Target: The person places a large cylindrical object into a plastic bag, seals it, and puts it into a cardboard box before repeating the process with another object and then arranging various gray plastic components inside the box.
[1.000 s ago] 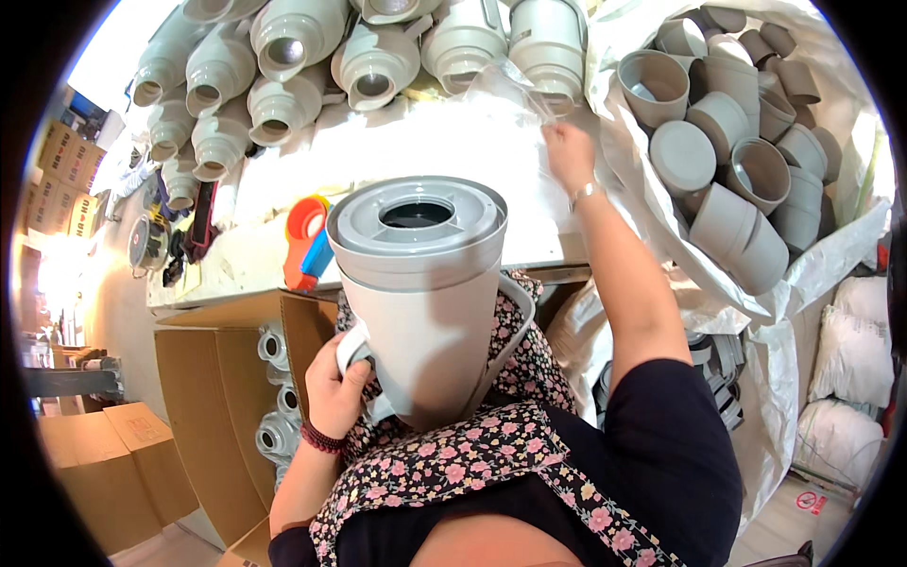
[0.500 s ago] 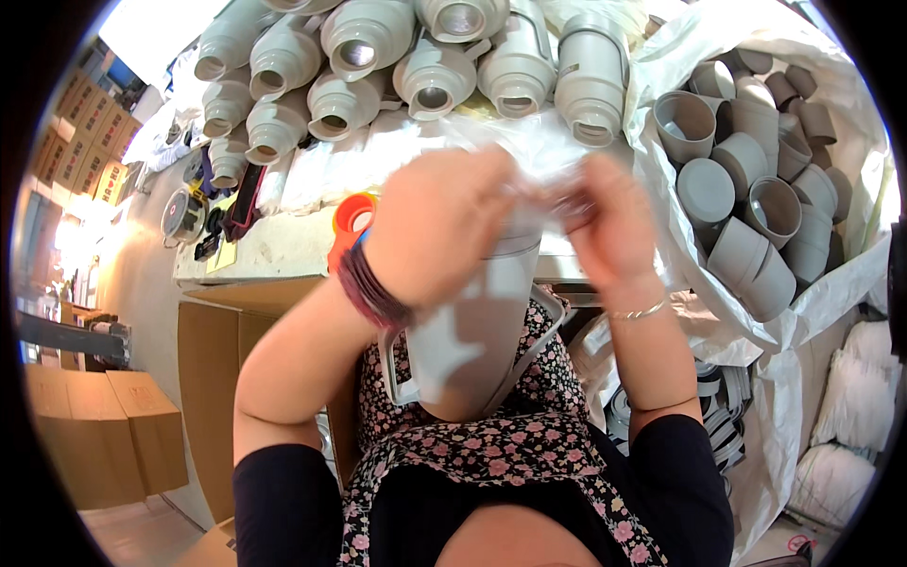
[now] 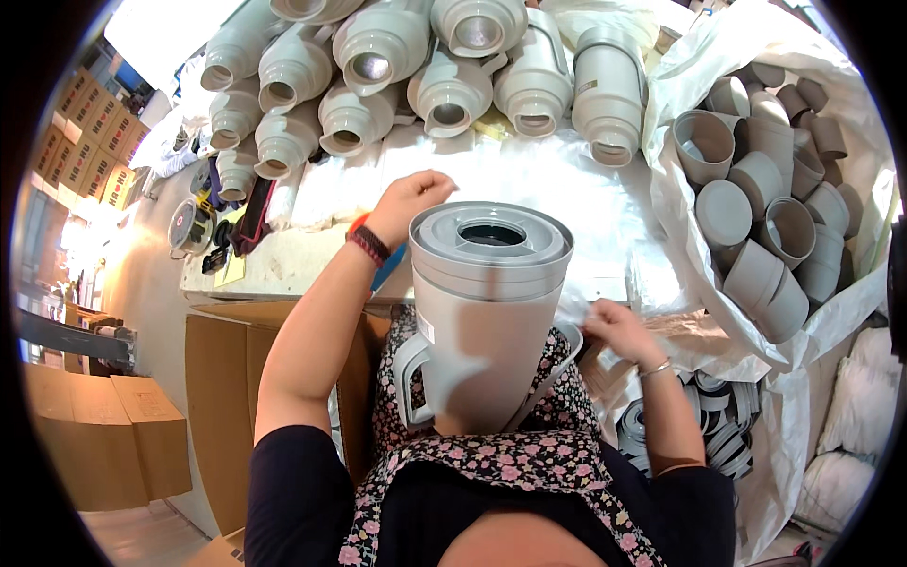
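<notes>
Grey jug [image 3: 487, 331] stands upright; left fingers [image 3: 435, 182] curl together; right fingers [image 3: 599, 322] pinch clear film [image 3: 571, 307].

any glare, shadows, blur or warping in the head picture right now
In the head view, glare washes out much of the worktop beyond the grey flask; in the head view, uneven shadow falls across the flask's front; the head view's fisheye tilts the stacked cartons near its left rim; in the head view, wispy clear plastic beside the right hand is too indistinct to trace.

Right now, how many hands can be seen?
2: the left hand, near the top of the grey jug, and the right hand, right of it. No others show.
</notes>
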Action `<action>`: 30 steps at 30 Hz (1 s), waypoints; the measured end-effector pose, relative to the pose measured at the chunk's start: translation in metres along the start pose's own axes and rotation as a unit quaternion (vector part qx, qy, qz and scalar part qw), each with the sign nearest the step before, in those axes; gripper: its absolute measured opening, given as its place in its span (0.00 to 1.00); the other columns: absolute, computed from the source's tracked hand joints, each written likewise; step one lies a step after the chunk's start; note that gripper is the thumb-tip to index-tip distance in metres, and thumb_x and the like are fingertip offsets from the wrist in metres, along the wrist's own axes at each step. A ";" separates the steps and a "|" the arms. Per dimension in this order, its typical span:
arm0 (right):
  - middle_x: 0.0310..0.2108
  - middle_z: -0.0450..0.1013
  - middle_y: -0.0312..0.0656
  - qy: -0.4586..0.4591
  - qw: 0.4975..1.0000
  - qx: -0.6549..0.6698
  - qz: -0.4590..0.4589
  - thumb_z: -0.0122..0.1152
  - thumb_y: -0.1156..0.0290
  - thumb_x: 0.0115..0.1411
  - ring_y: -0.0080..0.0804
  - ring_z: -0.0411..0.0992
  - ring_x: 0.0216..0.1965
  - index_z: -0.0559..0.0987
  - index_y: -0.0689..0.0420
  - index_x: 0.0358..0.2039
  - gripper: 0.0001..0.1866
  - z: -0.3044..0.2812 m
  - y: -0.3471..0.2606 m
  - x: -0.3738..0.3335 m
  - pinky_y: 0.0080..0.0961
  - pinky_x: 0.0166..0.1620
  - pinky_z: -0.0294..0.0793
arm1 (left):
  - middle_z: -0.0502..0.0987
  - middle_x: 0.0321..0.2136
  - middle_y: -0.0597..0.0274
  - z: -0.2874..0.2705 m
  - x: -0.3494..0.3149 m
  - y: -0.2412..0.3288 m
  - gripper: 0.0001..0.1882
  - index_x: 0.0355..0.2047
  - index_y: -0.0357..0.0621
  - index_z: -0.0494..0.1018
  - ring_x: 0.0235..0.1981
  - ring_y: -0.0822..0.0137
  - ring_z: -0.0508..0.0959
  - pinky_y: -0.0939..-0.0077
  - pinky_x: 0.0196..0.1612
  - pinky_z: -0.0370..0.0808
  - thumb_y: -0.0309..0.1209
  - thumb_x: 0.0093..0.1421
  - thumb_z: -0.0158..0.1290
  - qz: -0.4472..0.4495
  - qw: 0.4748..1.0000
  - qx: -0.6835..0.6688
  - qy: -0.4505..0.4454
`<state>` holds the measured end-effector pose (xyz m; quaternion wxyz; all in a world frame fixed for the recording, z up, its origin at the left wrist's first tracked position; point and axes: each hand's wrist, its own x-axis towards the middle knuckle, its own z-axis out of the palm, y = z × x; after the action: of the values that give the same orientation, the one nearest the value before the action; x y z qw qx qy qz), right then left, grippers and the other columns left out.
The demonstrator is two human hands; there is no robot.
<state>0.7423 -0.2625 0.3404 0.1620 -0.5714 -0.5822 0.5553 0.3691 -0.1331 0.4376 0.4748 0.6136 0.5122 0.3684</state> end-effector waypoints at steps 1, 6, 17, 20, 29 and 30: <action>0.27 0.71 0.34 -0.028 0.978 0.199 0.058 0.57 0.68 0.61 0.23 0.70 0.33 0.73 0.57 0.28 0.07 0.018 -0.022 -0.009 0.22 0.39 0.71 | 0.72 0.27 0.73 0.002 -0.009 0.023 0.12 0.39 0.39 0.75 0.27 0.80 0.68 0.83 0.33 0.68 0.35 0.63 0.51 -0.066 0.998 -0.018 0.004; 0.30 0.74 0.39 0.037 0.992 0.062 -0.106 0.55 0.74 0.59 0.29 0.73 0.35 0.75 0.60 0.33 0.04 0.047 -0.071 -0.041 0.25 0.39 0.72 | 0.73 0.24 0.65 -0.019 -0.141 0.102 0.07 0.31 0.44 0.75 0.26 0.68 0.71 0.75 0.32 0.69 0.30 0.62 0.49 0.297 0.947 0.064 -0.104; 0.20 0.72 0.48 -0.232 0.777 -0.545 -0.213 0.58 0.63 0.53 0.48 0.73 0.26 0.77 0.56 0.22 0.10 0.075 -0.188 -0.084 0.41 0.31 0.70 | 0.73 0.43 0.53 -0.012 -0.281 -0.003 0.20 0.44 0.41 0.71 0.47 0.51 0.71 0.62 0.50 0.69 0.22 0.48 0.58 0.143 0.968 0.193 0.068; 0.18 0.70 0.49 -0.186 0.807 -0.476 -0.296 0.59 0.63 0.53 0.47 0.71 0.23 0.76 0.58 0.20 0.12 0.071 -0.175 -0.096 0.40 0.29 0.69 | 0.62 0.58 0.47 -0.018 -0.226 0.038 0.33 0.54 0.44 0.66 0.56 0.46 0.64 0.57 0.59 0.63 0.23 0.44 0.59 0.280 0.899 0.278 0.190; 0.28 0.75 0.48 -0.145 0.920 -0.341 -0.132 0.63 0.62 0.51 0.47 0.74 0.31 0.76 0.55 0.41 0.18 0.074 -0.122 -0.117 0.36 0.35 0.72 | 0.73 0.24 0.57 -0.010 -0.228 0.009 0.05 0.27 0.48 0.74 0.30 0.54 0.73 0.61 0.34 0.70 0.27 0.47 0.52 0.378 0.792 0.456 0.148; 0.30 0.76 0.48 -0.186 0.902 -0.371 -0.122 0.64 0.62 0.51 0.45 0.75 0.31 0.77 0.55 0.41 0.18 0.067 -0.139 -0.123 0.36 0.35 0.73 | 0.74 0.24 0.57 -0.016 -0.256 0.004 0.03 0.24 0.49 0.73 0.30 0.52 0.74 0.60 0.33 0.71 0.28 0.48 0.51 0.325 0.887 0.325 -0.050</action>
<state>0.6557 -0.3598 0.4884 -0.1064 -0.4009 -0.8307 0.3714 0.3035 -0.3808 0.4550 0.1276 0.8832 0.3505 0.2843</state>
